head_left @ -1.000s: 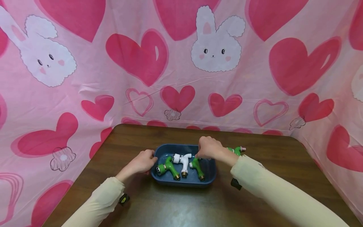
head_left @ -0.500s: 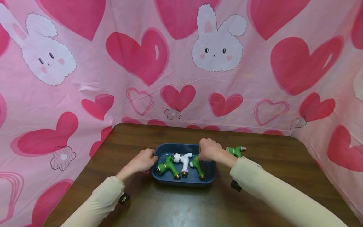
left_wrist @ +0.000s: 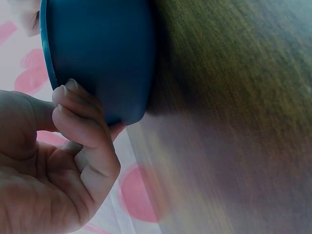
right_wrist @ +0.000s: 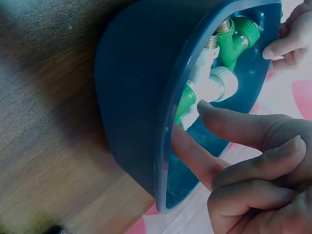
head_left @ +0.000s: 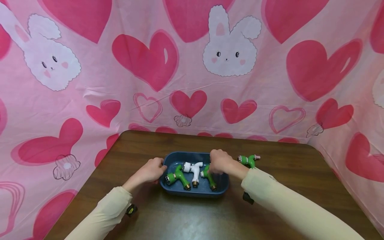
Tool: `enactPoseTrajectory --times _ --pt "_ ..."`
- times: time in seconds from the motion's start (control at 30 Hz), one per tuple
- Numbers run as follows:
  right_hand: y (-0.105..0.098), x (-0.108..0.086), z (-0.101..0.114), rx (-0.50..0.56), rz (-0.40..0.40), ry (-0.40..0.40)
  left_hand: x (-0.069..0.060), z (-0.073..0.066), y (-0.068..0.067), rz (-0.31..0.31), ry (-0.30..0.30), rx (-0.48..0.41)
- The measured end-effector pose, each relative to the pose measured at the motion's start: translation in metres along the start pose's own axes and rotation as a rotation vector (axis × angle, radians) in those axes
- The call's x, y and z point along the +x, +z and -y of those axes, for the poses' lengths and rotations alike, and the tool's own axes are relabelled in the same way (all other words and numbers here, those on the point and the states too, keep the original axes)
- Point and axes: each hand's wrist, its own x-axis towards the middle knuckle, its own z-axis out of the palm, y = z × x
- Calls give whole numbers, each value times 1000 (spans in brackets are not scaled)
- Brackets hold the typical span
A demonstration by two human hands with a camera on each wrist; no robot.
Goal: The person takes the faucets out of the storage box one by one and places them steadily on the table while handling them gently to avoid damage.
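Note:
A blue basin (head_left: 195, 194) holds two green taps and a white tap (head_left: 195, 171) between them. At its left end my left hand (head_left: 151, 170) grips the rim, the thumb on the inner side and curled fingers against the outer wall (left_wrist: 105, 58). Inside the right end, my right hand (head_left: 221, 161) reaches down over the right green tap (head_left: 211, 180), covering part of it. The right wrist view has my thumb and index finger on either side of this tap (right_wrist: 185, 103), other fingers curled; whether they grip it is unclear. The left green tap (head_left: 180, 176) lies untouched.
Another green tap (head_left: 248, 160) lies on the brown table (head_left: 186, 216) beyond my right forearm, outside the basin. A pink cloth with hearts and rabbits (head_left: 192, 76) hangs behind the table and at both sides.
My right hand has come down a little, nearer the right green tap, and the tap outside the basin shows more fully. My left hand and the basin look unmoved.

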Motion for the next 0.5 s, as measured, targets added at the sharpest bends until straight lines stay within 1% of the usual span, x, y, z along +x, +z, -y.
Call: enactPoseTrajectory --times 0.2,0.5 --pt "6 -1 2 5 -6 -8 -1 -1 1 -7 -7 -4" --pt "14 0 4 -9 12 17 0 0 1 -5 -2 -5"
